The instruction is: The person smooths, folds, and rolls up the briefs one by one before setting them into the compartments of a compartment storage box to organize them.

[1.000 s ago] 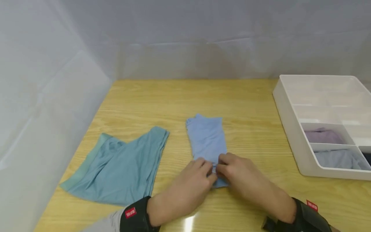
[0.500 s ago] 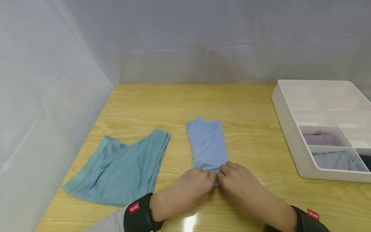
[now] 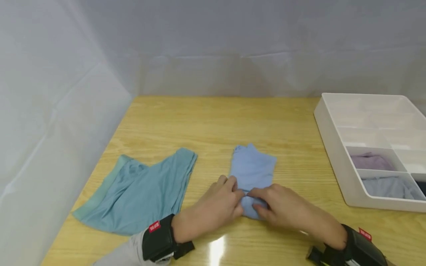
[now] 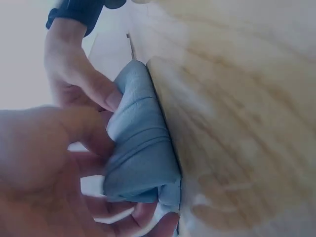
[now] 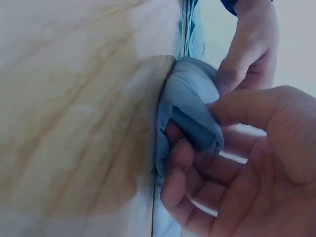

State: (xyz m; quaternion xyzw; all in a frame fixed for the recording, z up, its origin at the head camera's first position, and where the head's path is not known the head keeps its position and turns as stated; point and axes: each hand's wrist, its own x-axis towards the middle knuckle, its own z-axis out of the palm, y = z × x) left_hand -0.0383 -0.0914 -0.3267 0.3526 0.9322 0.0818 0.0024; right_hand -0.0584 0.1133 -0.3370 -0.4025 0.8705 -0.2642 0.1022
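Note:
A light-blue folded garment point(image 3: 252, 170) lies on the table in front of me, its near end turned over into a thick roll. My left hand point(image 3: 214, 205) grips the left side of that roll, thumb on the near face and fingers around the end, as the left wrist view shows. At the right side, my right hand point(image 3: 284, 207) pinches the same roll between thumb and fingers, some fingertips tucked into its open end in the right wrist view. To the left a teal garment point(image 3: 146, 194) with a paler waistband lies spread out, with a few creases.
On the right stands a white divided box point(image 3: 329, 155). A purple folded cloth point(image 3: 371, 162) and a grey folded cloth point(image 3: 389, 186) sit in its compartments, a dark one point(image 3: 422, 184) at the frame edge. Pale sheeting point(image 3: 213, 48) rises behind the wooden table point(image 3: 199, 118).
The blue garment has become shorter as its near end was rolled over away from me. It has also shifted slightly right and turned a little. The teal garment stays put.

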